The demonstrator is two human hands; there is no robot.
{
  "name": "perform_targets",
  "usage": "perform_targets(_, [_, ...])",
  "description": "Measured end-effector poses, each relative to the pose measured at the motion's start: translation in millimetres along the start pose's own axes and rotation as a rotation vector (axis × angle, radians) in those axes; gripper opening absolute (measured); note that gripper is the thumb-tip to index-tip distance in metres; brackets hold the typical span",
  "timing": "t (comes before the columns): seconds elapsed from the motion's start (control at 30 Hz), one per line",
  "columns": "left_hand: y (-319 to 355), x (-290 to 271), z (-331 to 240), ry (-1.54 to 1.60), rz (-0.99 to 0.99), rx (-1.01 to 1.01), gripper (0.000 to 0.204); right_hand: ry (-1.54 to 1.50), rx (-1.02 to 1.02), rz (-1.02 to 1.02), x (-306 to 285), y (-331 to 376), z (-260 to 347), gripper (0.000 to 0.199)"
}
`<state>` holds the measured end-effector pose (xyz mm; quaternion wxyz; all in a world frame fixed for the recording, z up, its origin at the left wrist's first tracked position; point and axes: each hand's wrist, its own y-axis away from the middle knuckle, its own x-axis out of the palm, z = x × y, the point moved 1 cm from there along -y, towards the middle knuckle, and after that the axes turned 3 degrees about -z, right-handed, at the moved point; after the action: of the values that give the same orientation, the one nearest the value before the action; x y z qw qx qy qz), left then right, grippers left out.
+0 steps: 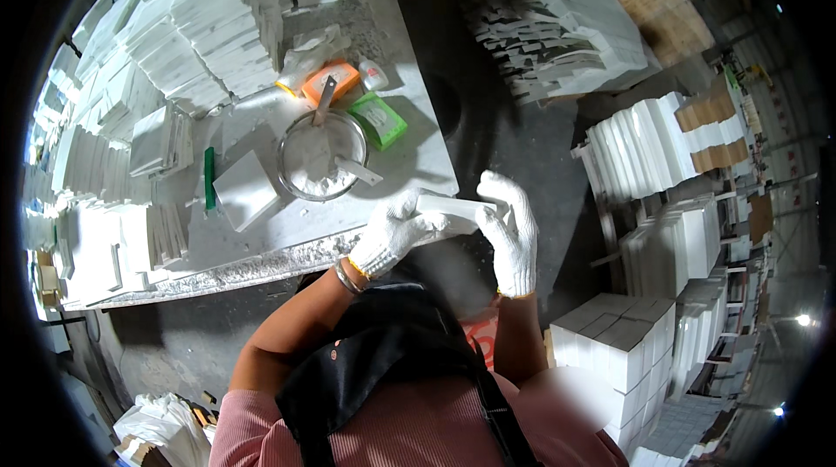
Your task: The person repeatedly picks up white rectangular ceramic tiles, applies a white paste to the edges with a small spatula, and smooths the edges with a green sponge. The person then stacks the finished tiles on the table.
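Fingers of the left hand (387, 234) pinch a white slab (456, 207) beside the four-o'clock corner of the table (420, 162); the right hand (512, 236), fingers parted, cups its end. Work seems underway; a loose tile (246, 192) (finished or waiting, unclear) lies at nine o'clock.

This looks like a stone-tile workshop: marbled tile stacks (209, 27) crowd the upper left, a powder-dusted worktable (420, 123) holds a steel bowl (285, 173), white piles (640, 147) line the right.

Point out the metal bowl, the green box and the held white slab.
Metal bowl (280, 162), head view: left rim.
Green box (378, 121), head view: upward face.
White slab (458, 208), head view: middle of its surface.
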<state>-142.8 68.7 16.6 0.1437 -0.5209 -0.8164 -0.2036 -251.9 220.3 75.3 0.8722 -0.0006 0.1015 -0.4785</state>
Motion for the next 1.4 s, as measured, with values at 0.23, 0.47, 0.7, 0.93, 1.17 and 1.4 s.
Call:
perform_targets(0.23, [12, -6, -9, -0.450, -0.064, 0.198, 0.023, -0.014, 0.035, -0.001, 12, -12, 13, 0.042])
perform_targets(0.47, [28, -4, -21, 0.159, -0.026, -0.013, 0.025, -0.092, 0.149, -0.087, -31, -5, -6, 0.038])
perform_targets(0.7, [29, -2, -19, 0.129, -0.053, -0.165, 0.028, -0.252, -0.006, 0.309, -10, 0, -8, 0.102])
perform_targets(0.93, [37, 7, -35, 0.258, -0.033, -0.292, 0.032, -0.304, 0.062, 0.105, -1, -33, -10, 0.062])
perform_targets(1.17, [35, 6, -39, 0.019, -0.026, -0.220, 0.030, -0.370, 0.221, 0.089, -21, -11, -32, 0.056])
perform_targets(1.4, [34, 5, -38, 0.033, -0.010, -0.215, 0.030, -0.384, 0.296, 0.119, -6, 18, -22, 0.063])
